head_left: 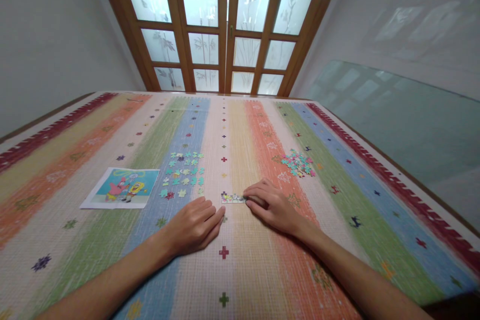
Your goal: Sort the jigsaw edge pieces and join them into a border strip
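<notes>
A short strip of joined jigsaw pieces (233, 198) lies on the striped tablecloth in front of me. My right hand (273, 206) is at its right end, thumb and fingers closed around a jigsaw piece there, which the fingers mostly hide. Just left of and below the strip, my left hand (200, 226) rests on the cloth with its fingers curled together. Its index fingertip is close to the strip's left end; nothing shows in this hand. Loose jigsaw pieces (183, 171) are spread in rough rows beyond my left hand.
A heap of jigsaw pieces (299, 163) sits to the right, beyond my right hand. On the left lies a printed cartoon picture (125, 188). The tablecloth (247, 270) covers the table up to wooden doors (225, 35) with frosted panes.
</notes>
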Demonstrator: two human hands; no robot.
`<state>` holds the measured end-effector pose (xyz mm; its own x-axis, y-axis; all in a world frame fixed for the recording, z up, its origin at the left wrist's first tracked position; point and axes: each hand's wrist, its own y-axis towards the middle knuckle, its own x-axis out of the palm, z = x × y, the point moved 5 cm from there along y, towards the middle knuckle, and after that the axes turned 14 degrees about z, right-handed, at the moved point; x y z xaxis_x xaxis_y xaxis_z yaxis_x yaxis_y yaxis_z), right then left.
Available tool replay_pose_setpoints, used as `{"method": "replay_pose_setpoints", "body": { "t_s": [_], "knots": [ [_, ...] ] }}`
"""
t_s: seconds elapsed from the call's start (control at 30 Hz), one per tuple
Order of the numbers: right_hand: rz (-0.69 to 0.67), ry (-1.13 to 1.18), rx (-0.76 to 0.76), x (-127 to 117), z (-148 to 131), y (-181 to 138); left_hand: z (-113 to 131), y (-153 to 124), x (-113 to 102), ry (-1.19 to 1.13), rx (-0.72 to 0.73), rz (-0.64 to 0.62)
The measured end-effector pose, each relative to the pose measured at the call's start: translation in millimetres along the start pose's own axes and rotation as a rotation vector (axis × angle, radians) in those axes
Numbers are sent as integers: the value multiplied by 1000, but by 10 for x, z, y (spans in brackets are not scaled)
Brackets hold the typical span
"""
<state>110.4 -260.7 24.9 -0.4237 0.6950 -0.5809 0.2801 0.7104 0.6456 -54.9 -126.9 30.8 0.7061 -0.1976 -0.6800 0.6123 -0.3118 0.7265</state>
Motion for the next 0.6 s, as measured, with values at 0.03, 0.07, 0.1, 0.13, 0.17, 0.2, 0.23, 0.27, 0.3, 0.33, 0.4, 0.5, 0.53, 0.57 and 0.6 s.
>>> {"method": "replay_pose_setpoints", "body": {
  "t_s": [0.03,0.07,0.1,0.13,0.17,0.2,0.23,0.27,0.3,0.33,0.4,0.5,0.53,0.57,0.6],
  "knots": [
    [4,1,-3,-2,-3,1,0,-4,-7,-1,-3,5],
    [7,3,-4,-5,-6,3,-3,-6,-13,-1,-8,9],
    [10,5,-4,-9,-10,4,-9,-8,-17,-1,-14,13],
    [13,8,-3,-13,-13,5,-15,-8,-22,0,-16,16],
    [14,9,1,-15,-14,6,-23,-5,-27,1,-16,17],
    [14,9,3,-16,-16,5,-32,0,-36,5,-12,20],
    [14,8,5,-17,-16,4,-46,8,-49,12,-7,23],
    [13,7,5,-17,-17,1,-69,19,-68,23,-7,25],
    [14,6,5,-17,-16,-1,-104,30,-94,33,-10,25],
    [13,5,6,-17,-14,-5,-151,39,-127,33,-15,17],
    [16,2,9,-22,-5,-10,-288,43,-207,1,-26,-22],
    [30,-5,15,-45,18,-15,-578,-19,-340,-85,-37,-112],
    [36,-6,17,-56,27,-15,-690,-57,-381,-86,-51,-130],
    [43,-6,18,-66,34,-15,-798,-99,-415,-77,-72,-138],
    [49,-5,20,-75,40,-14,-884,-141,-441,-78,-81,-134]
  ]
}}
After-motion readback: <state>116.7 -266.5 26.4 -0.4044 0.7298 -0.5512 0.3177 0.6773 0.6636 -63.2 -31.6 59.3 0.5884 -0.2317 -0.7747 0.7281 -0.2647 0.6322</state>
